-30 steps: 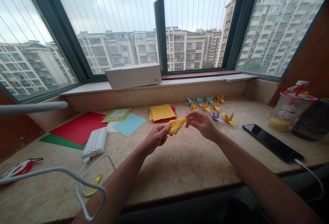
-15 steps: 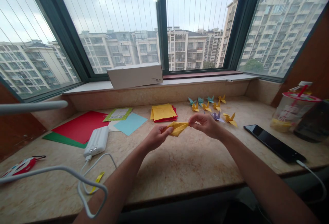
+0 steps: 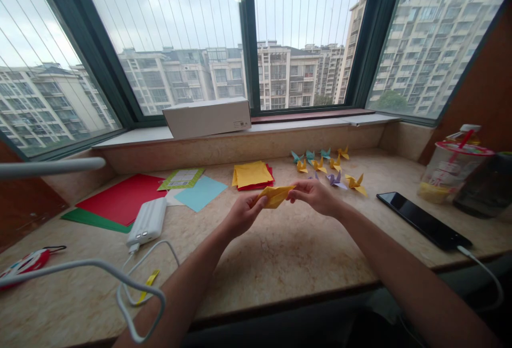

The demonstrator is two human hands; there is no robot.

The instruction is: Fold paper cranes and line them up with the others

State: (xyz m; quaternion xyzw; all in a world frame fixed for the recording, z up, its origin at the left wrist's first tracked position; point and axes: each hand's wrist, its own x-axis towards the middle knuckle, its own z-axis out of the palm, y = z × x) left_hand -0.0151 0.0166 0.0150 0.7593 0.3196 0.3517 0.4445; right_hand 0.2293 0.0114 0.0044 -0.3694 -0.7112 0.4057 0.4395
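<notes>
A folded piece of yellow origami paper (image 3: 276, 196) is held up above the stone counter between both hands. My left hand (image 3: 242, 212) pinches its left end, thumb on top. At the opposite end, the thumb and fingers of my right hand (image 3: 316, 195) are closed on the paper's edge. Just behind the paper lies a stack of yellow and red paper squares (image 3: 252, 174). Several folded paper cranes in teal, yellow and purple stand beyond my right hand, among them a yellow crane (image 3: 356, 183) and a purple crane (image 3: 335, 179).
On the left lie red paper (image 3: 124, 201), a light blue sheet (image 3: 202, 192) and a white power bank (image 3: 148, 220) with a looping cable. A phone (image 3: 420, 220) and a plastic cup (image 3: 442, 172) are at the right. A white box (image 3: 208, 118) sits on the windowsill.
My right hand has shifted its grip slightly lower and inward along the yellow paper. My left hand keeps its pinch. The whole view has moved a little.
</notes>
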